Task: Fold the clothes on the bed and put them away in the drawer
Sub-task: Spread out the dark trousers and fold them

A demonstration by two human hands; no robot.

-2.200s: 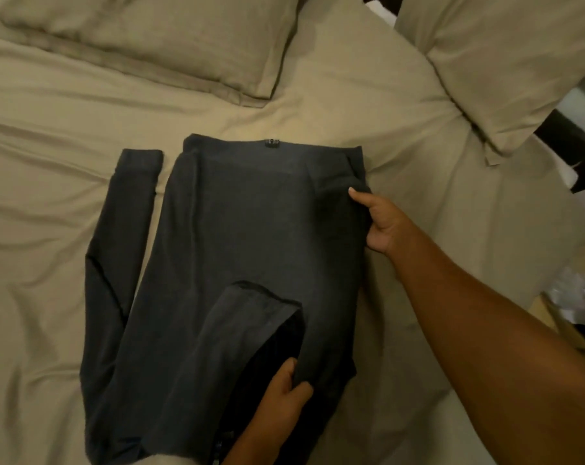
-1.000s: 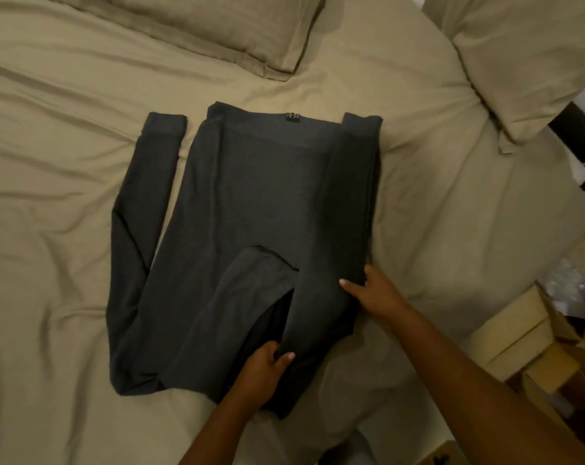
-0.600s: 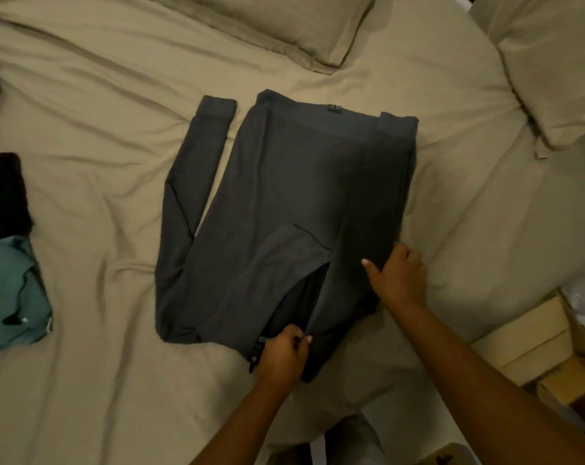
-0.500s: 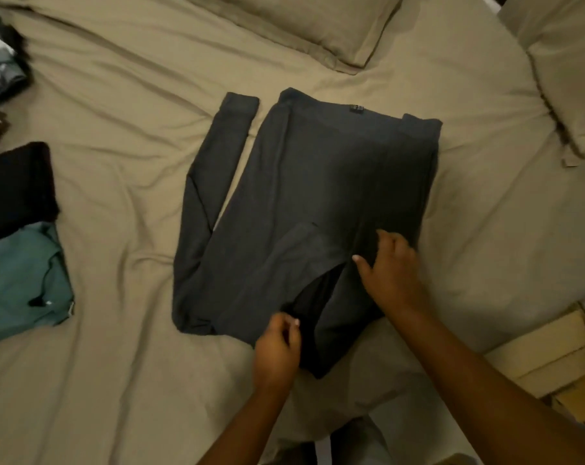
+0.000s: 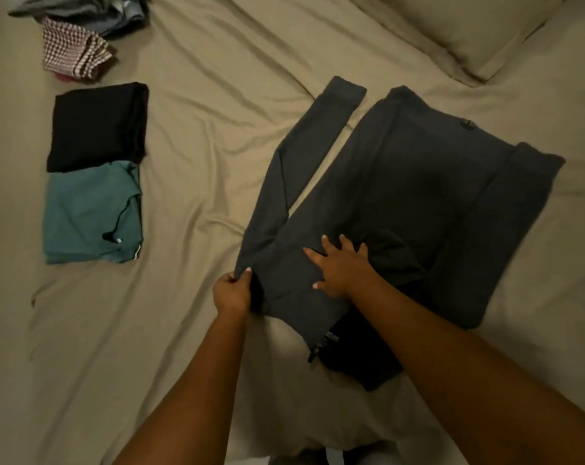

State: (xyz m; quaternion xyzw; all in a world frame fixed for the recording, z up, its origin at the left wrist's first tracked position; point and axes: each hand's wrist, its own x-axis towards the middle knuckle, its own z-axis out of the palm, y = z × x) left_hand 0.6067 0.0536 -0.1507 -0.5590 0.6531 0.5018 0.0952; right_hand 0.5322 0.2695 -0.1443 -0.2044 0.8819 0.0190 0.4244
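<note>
While the dark grey long-sleeved top (image 5: 418,196) lies flat on the beige-sheeted bed (image 5: 200,95), right of centre in the frame, one loose sleeve (image 5: 284,182) lies just beside its left edge. That sleeve's long axis runs on a slant from the lower centre up to its ribbed cuff (image 5: 344,92) near the top centre, with a narrow wedge of sheet showing between sleeve and body.

The left hand (image 5: 232,293) sits at the sleeve's near end, thumb and fingers pinching the cloth where sleeve meets body. The right hand (image 5: 341,270) lies just to its right, palm down with fingers spread, pressing on the body of the top and gripping nothing.

The left hand is clearly the nearer one, so bringing the sleeve over looks like its job. The sleeve would likely swing rightward across the body, while the flat right hand keeps the cloth from sliding.

A folded black garment (image 5: 96,125) and a folded teal garment (image 5: 93,213) lie well apart at the left of the frame. No drawer is in view.
</note>
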